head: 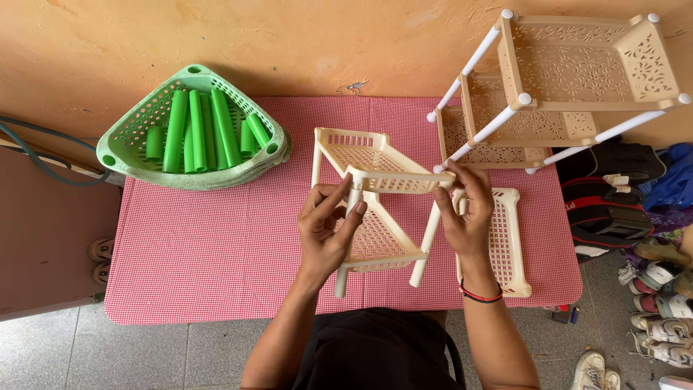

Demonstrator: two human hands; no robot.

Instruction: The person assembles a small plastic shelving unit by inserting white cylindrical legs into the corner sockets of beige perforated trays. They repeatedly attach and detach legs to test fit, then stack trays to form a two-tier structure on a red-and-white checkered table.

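Nearest the camera, the person's two forearms reach forward over the near edge of the table (216,274), which is covered in a red-and-white checked cloth. The right wrist wears a red and black band (482,295).

The left hand (326,230) is closed around a cream corner post of the small cream rack (375,209), fingers curled on the post just under the upper tier. The right hand (463,209) grips the opposite corner of the same upper tier, fingertips pinching where a cream tube (426,242) meets the shelf. The rack stands at the middle of the table, tilted, with two perforated triangular tiers joined by tubes.

Just to the right of the right hand, a loose cream shelf panel (509,238) lies flat on the cloth.

Farther back on the left, a stack of green triangular baskets (130,144) rests at the table's far corner, with green tubes (198,130) lying inside the top one.

At the far right, a larger beige rack (577,72) with white posts lies tipped on its side against the orange wall (289,43). Shoes (660,303) and bags sit on the floor at the right.
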